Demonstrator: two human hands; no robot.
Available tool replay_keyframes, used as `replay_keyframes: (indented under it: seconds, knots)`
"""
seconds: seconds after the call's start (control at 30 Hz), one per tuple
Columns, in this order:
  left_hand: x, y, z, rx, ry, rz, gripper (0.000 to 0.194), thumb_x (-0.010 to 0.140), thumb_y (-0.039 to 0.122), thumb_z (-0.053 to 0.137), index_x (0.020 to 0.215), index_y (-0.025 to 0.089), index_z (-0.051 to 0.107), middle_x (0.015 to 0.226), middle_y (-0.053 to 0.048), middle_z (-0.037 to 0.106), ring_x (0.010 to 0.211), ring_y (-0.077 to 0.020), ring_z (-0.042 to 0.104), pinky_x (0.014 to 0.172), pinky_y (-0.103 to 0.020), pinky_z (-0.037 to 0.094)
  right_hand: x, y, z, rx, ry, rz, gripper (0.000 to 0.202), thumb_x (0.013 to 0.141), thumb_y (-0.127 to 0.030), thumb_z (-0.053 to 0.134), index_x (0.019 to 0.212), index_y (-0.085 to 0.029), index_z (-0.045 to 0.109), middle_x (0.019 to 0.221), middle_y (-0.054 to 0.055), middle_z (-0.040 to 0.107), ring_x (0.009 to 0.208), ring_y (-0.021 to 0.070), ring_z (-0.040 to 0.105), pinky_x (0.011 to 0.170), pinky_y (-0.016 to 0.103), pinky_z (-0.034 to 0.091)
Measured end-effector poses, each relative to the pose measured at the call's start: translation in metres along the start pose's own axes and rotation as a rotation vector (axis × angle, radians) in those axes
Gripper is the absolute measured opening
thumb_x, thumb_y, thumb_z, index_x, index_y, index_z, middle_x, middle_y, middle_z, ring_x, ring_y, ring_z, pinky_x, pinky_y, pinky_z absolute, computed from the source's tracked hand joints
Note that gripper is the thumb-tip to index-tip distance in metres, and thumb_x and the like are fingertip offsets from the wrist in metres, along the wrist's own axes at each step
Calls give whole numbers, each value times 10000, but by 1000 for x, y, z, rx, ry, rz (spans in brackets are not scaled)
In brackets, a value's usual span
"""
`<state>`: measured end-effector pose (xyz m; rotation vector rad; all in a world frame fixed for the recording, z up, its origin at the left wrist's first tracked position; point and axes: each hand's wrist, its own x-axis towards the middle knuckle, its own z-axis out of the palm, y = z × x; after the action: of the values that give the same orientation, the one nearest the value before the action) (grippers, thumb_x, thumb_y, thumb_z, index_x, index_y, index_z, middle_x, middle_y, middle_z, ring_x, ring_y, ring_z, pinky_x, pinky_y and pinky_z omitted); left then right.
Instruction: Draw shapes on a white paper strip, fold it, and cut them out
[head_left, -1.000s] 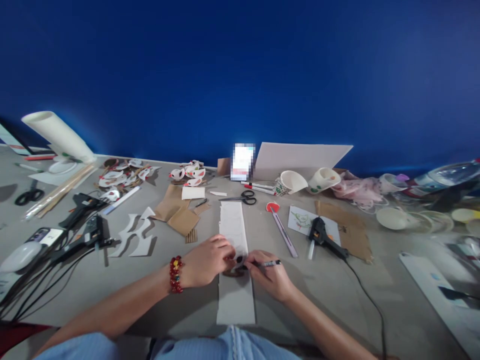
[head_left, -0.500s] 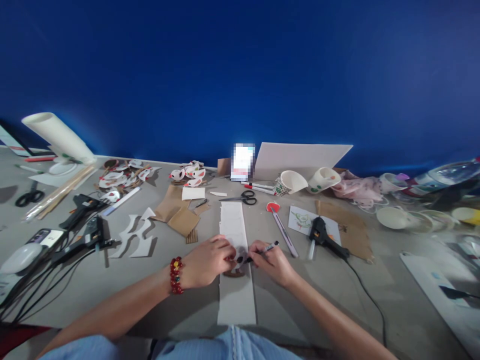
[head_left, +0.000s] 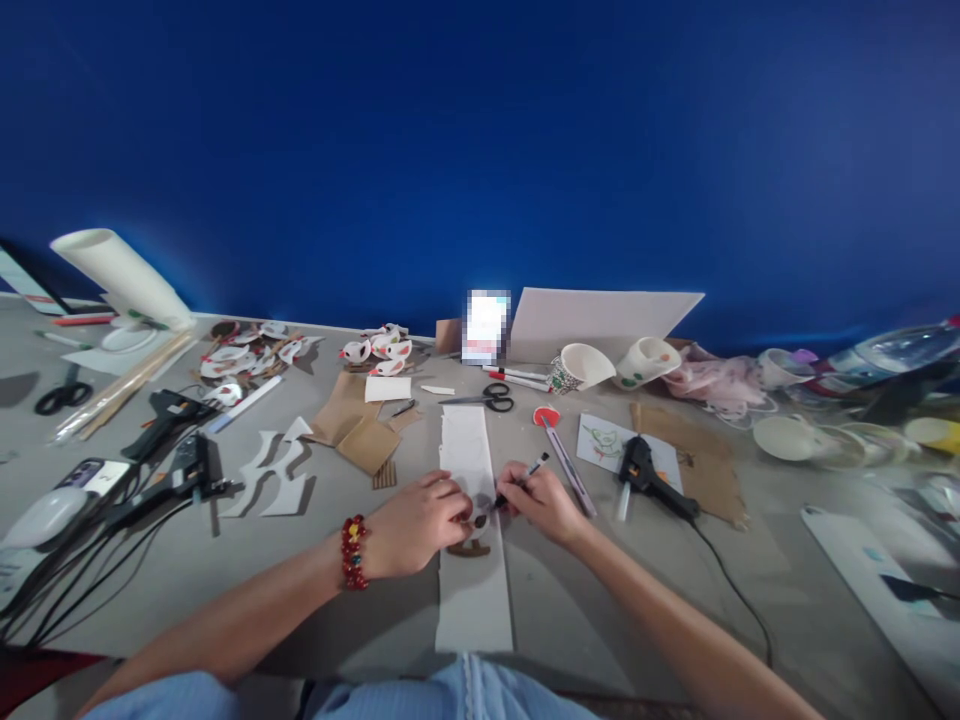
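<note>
My left hand (head_left: 433, 520), with a red bead bracelet (head_left: 352, 552) at its wrist, pinches a small white paper figure (head_left: 477, 535). The figure has a dark spot and a brown curved base. Beneath it lies a long white paper strip (head_left: 474, 610). In my right hand (head_left: 546, 507) is a black-and-white marker pen (head_left: 534, 470), its tip pointing down at the figure's right side. Whether the tip touches it, I cannot tell. Beyond the strip's far end lie black-handled scissors (head_left: 495, 398). A utility knife (head_left: 570, 468) rests right of my right hand.
Glue guns (head_left: 651, 480) with cords lie on both sides. Cardboard pieces (head_left: 367, 443) and cut white shapes (head_left: 281, 475) are on the left. Painted paper birds (head_left: 388, 348), a lit phone (head_left: 485, 330), a white board (head_left: 600, 320) and paper cups (head_left: 581, 367) stand along the back.
My right hand has tipped the marker more upright and drawn it slightly back from the figure, so more of the figure shows. My left hand stays almost in place.
</note>
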<state>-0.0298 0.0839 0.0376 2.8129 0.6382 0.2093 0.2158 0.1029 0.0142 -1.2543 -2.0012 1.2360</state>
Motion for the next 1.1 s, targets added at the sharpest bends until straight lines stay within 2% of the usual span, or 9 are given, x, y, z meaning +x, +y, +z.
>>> replay_keyframes:
  seconds: [0.33, 0.47, 0.57, 0.63, 0.73, 0.8, 0.9, 1.1]
  knots:
    - [1, 1, -2, -4, 25, 9, 219, 857, 125, 550, 1036, 217, 637, 987, -49, 622, 972, -212, 521, 1072, -415, 326, 11, 1, 2, 63, 27, 45, 197, 898, -259, 491, 713, -196, 511, 548, -51, 537, 530, 118, 567, 552, 207, 443]
    - [0, 0, 0, -17, 26, -5, 206, 863, 127, 552, 1022, 221, 643, 1004, -50, 624, 984, -212, 523, 1064, -405, 334, 7, 3, -1, 55, 150, -14, 253, 924, -285, 477, 693, -194, 525, 584, -30, 542, 559, 123, 567, 551, 215, 448]
    - [0, -1, 1, -22, 27, -2, 196, 872, 128, 551, 1018, 220, 643, 1005, -46, 618, 985, -210, 525, 1064, -401, 329, 0, 1, -3, 21, 237, -41, 222, 965, -332, 450, 928, -185, 613, 709, 9, 638, 653, 147, 618, 619, 241, 491]
    - [0, 0, 1, -18, 24, -5, 182, 887, 145, 548, 1026, 217, 641, 1011, -46, 606, 988, -211, 523, 1034, -381, 354, -5, -2, -2, -51, 230, -85, 263, 980, -332, 445, 1146, -196, 597, 906, 54, 701, 786, 171, 661, 730, 277, 522]
    - [0, 1, 1, -3, 24, -29, 159, 927, 194, 519, 1019, 217, 646, 1048, -55, 584, 996, -216, 519, 943, -338, 404, -12, -2, 5, -264, 148, -245, 312, 982, -256, 441, 1264, -228, 569, 1131, 97, 683, 996, 213, 644, 870, 335, 515]
    - [0, 1, -1, 10, 23, -36, 168, 947, 217, 493, 1003, 216, 652, 1068, -61, 574, 990, -217, 521, 914, -331, 411, -16, 2, 13, -435, 117, -326, 346, 969, -195, 441, 1290, -233, 562, 1174, 113, 670, 1061, 235, 622, 901, 374, 512]
    - [0, 0, -3, 27, 17, -13, 179, 941, 206, 495, 1027, 220, 651, 1125, -68, 569, 1014, -225, 518, 938, -353, 397, -20, 8, 22, -630, 166, -341, 350, 953, -168, 474, 1278, -241, 582, 1201, 112, 666, 1116, 256, 607, 952, 428, 495]
    - [4, -15, -5, 65, 10, 30, 307, 910, 146, 517, 1184, 249, 610, 1195, -63, 588, 1016, -223, 513, 962, -386, 374, -14, 10, 21, -745, 139, -326, 392, 928, -132, 505, 1300, -231, 579, 1290, 123, 629, 1207, 273, 556, 1012, 459, 448]
